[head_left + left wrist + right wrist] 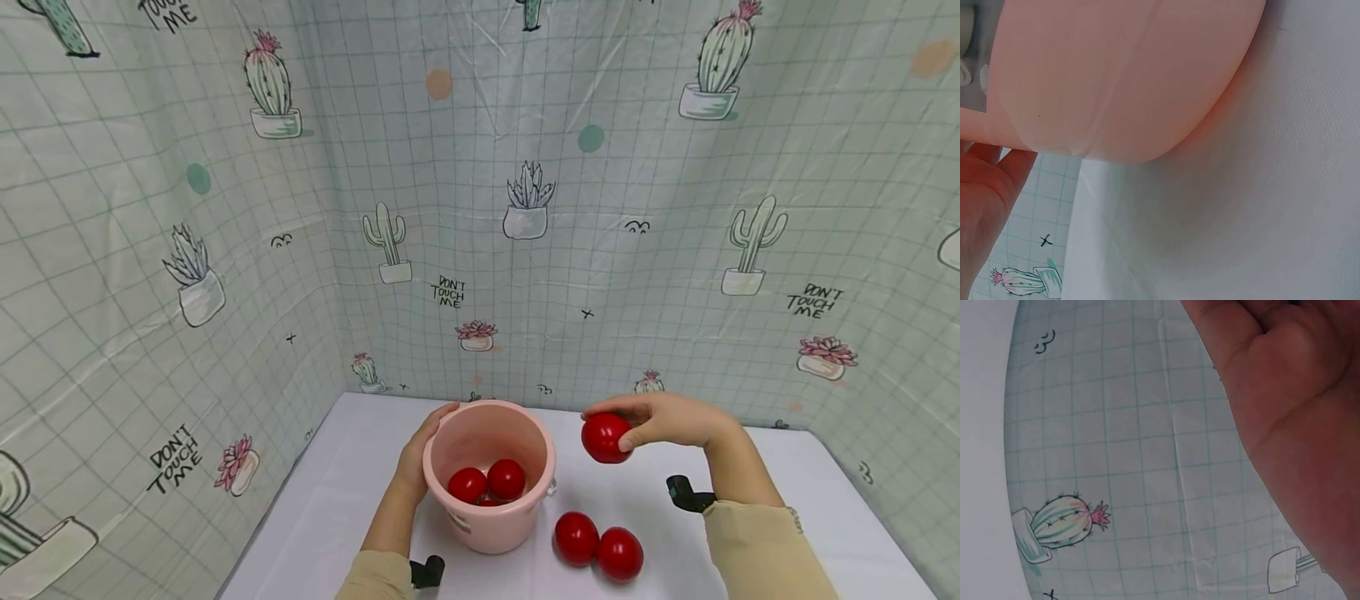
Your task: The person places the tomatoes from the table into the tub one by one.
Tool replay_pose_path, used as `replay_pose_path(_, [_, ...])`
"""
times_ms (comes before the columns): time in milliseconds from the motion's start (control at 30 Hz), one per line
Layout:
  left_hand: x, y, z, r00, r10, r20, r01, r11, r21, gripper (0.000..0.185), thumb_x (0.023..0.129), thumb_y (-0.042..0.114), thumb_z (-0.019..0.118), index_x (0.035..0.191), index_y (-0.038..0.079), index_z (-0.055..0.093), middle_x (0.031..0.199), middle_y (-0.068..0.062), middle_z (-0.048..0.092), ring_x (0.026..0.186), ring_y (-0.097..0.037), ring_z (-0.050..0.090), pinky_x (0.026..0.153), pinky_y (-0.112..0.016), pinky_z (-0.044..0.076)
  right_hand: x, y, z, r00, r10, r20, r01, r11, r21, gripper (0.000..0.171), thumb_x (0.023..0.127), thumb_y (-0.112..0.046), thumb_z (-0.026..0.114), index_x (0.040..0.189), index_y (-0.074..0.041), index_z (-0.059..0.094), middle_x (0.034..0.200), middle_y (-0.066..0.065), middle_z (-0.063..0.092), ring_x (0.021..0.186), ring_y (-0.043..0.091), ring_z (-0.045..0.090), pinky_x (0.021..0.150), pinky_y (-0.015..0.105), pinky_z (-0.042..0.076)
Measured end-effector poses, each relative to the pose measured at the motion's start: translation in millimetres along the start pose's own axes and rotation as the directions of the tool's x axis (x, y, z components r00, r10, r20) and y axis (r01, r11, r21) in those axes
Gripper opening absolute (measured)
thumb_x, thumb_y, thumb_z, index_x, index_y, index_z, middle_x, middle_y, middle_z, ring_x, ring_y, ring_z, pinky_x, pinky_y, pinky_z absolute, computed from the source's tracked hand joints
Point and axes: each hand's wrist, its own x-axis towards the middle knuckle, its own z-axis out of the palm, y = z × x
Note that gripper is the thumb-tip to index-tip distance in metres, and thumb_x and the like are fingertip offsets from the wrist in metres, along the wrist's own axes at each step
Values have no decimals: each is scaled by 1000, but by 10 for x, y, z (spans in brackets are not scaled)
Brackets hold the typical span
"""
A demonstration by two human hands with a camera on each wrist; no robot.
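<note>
Here the right hand has its fingers clamped on a ball; the left hand has its fingers curled round the bucket.

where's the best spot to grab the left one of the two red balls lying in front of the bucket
Take the left red ball from above, fingertips across its front and back. It is round and smooth with no handle, and the other red ball seems to touch its right side, while the pink bucket stands close on its left. The top, front and back look free, so a top-down pinch probably suits best.
</note>
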Motion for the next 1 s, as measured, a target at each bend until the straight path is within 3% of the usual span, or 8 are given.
replay_pose_path(267, [-2, -13, -15, 1000, 15, 7, -15, 1000, 8, 50, 104, 43, 26, 146, 26, 46, 153, 0, 46, 144, -24, 37, 118, -47, 33, 329, -138, 81, 999, -30, 35, 30, 1000, 0, 50, 90, -22, 69, 139, -21, 57, 131, 7, 63, 112, 25, 64, 91, 37, 55])
replay_pose_path(433, [-6, -14, -11, 1000, 10, 7, -10, 1000, 13, 50, 103, 45, 28, 146, 28, 46, 153, 1, 45, 145, -24, 36, 118, -46, 34, 534, -238, 152, 998, 10, 68, -10, 1000, 5, 50, 88, -23, 71, 137, -23, 59, 127, 6, 65, 114, 26, 61, 91, 38, 55])
replay_pose_path(667, [2, -23, -16, 1000, 0, 15, 0, 1000, -4, 50, 103, 46, 28, 146, 28, 46, 154, 2, 45, 145, -23, 35, 119, -47, 32, 762, -388, 222, 994, 85, 72, -79, 994, -81, 51, 85, -27, 75, 134, -28, 62, 124, 1, 65, 113, 22, 60, 91, 39, 56])
replay_pose_path(1000, [-7, -16, -15, 1000, 9, 16, -9, 1000, 5, 51, 104, 43, 25, 148, 26, 44, 154, 2, 44, 145, -23, 34, 119, -46, 32, 1077, -551, 352, 984, 89, 153, -72, 991, -113, 51, 84, -30, 76, 133, -30, 62, 127, -3, 64, 116, 19, 59, 94, 37, 55])
